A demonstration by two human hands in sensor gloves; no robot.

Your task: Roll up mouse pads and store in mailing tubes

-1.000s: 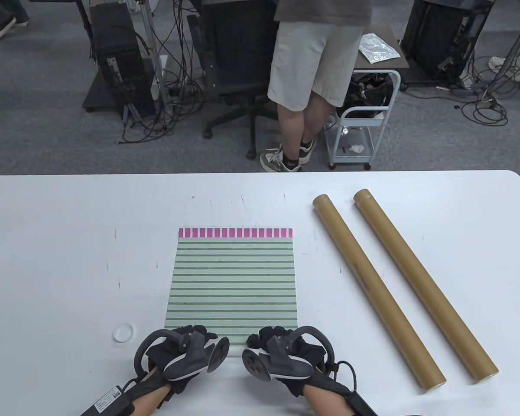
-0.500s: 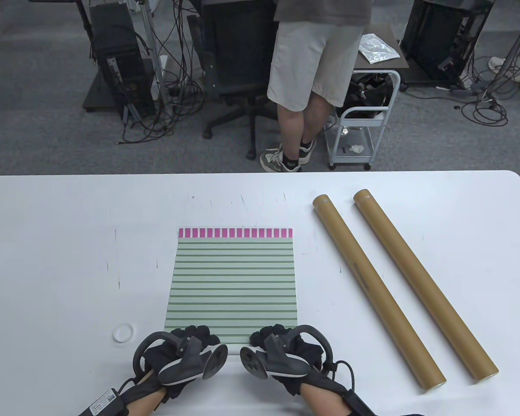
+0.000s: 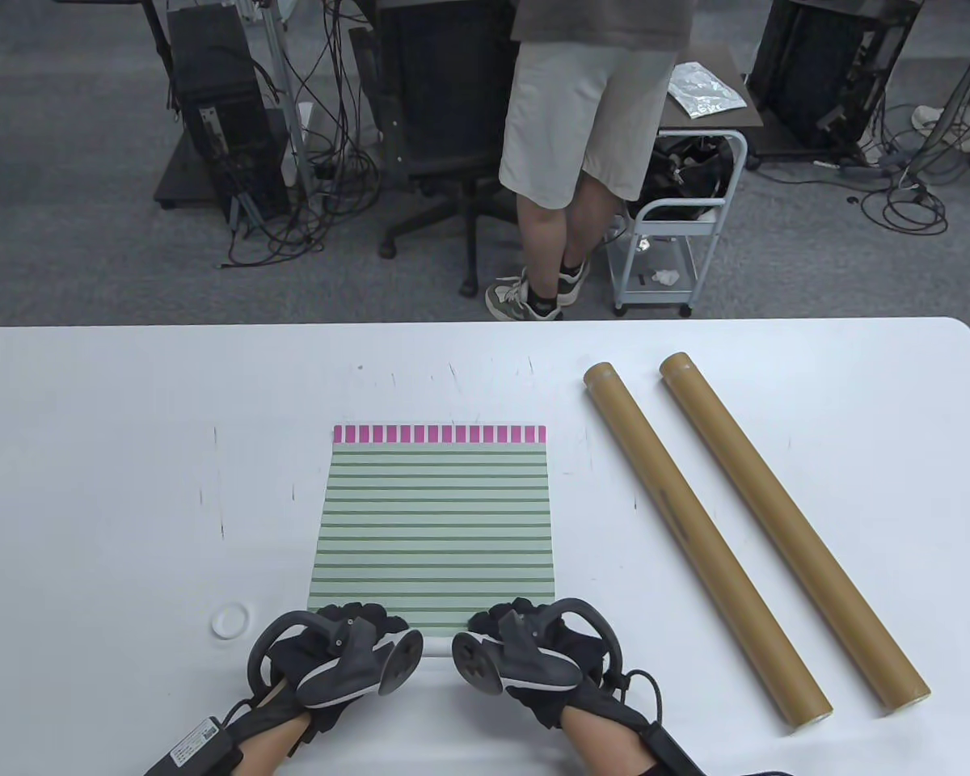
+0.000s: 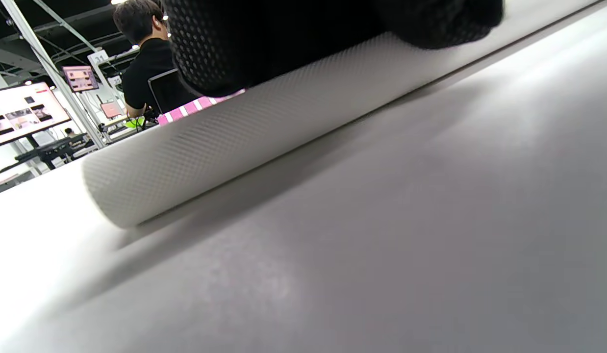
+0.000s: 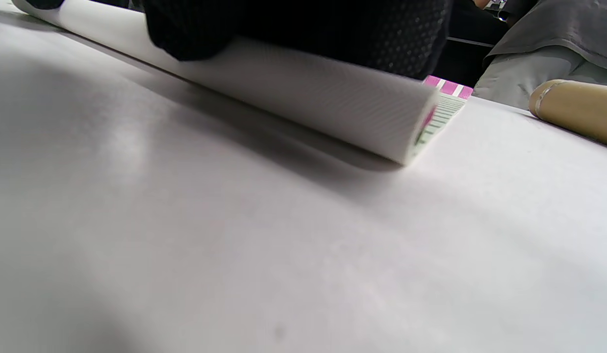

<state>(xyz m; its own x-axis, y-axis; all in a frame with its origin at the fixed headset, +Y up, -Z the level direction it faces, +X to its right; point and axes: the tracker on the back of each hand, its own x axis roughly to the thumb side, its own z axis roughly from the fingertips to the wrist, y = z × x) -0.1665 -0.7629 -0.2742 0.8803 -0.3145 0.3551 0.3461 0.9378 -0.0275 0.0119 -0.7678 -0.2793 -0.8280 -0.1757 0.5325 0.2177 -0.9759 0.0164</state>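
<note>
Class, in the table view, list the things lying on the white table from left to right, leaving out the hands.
Small white ring-shaped cap → green-striped mouse pad with a pink-checked far edge → nearer brown cardboard mailing tube → second brown cardboard mailing tube, farthest right.

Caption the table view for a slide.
Both hands roll the striped mouse pad from its near edge, two mailing tubes lying alongside.

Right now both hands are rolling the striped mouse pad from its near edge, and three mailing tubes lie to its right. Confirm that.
Not three: the table view shows two mailing tubes. Both hands are on the mouse pad roll at its near edge.
</note>
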